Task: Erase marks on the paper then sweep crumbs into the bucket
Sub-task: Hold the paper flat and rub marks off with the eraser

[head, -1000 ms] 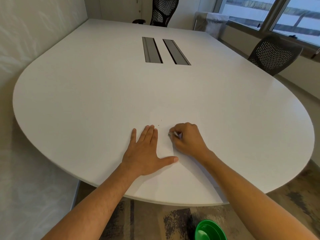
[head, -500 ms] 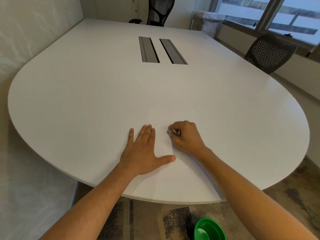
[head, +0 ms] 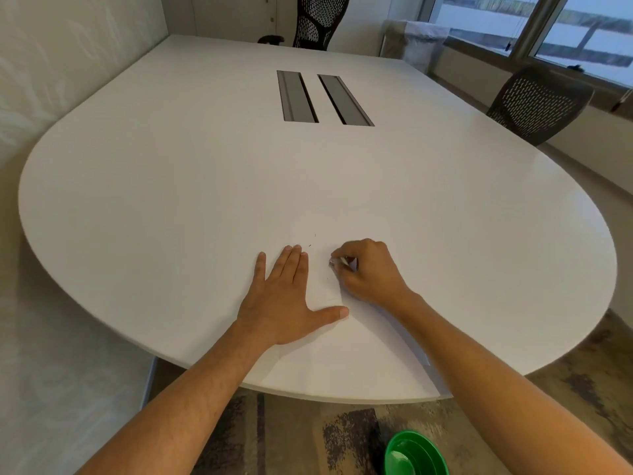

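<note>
Pinching eraser (head: 337, 262): right hand (head: 368, 270) | left hand (head: 284, 296) flat on paper (head: 329, 337)

No readable text, labels, brands or numbers; paper (head: 342, 341) marks illegible.

Your white paper (head: 342, 344) lies flat at the table's six-o'clock edge, faint dark marks (head: 310, 245) toward its twelve-o'clock end; the green bucket (head: 416, 454) stands on the floor below.
</note>
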Available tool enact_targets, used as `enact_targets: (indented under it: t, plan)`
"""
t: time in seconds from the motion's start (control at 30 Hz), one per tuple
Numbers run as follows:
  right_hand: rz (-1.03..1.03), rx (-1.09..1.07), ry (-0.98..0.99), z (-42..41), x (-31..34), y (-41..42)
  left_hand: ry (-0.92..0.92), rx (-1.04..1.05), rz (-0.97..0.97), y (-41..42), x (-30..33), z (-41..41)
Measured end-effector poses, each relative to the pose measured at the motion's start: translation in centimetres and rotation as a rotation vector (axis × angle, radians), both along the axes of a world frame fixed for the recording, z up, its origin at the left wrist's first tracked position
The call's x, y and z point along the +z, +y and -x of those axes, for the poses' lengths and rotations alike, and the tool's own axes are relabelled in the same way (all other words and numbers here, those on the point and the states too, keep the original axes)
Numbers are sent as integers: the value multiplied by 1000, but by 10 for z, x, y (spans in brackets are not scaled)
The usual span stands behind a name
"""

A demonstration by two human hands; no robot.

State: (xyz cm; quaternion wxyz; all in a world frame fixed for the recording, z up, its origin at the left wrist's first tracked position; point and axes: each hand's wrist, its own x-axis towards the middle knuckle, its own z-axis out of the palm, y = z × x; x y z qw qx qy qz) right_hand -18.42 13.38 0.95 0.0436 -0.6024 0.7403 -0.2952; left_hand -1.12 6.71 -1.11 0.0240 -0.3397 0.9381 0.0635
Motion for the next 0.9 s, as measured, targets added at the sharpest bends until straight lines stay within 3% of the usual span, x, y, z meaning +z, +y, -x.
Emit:
enact_targets:
  t: [0.27, 0.53, 0.8, 0.9]
  plan:
    - [23, -212, -36, 38, 8, -26, -31, 5, 1, 1, 4, 0]
    - [-2, 31, -5, -5, 4, 11, -1, -4, -4, 0, 0, 0]
    - [30, -233, -108, 32, 10, -30, -25, 5, -3, 0, 2, 1]
    - [33, -180, -111, 12, 7, -28, -13, 1, -8, 0, 1, 0]
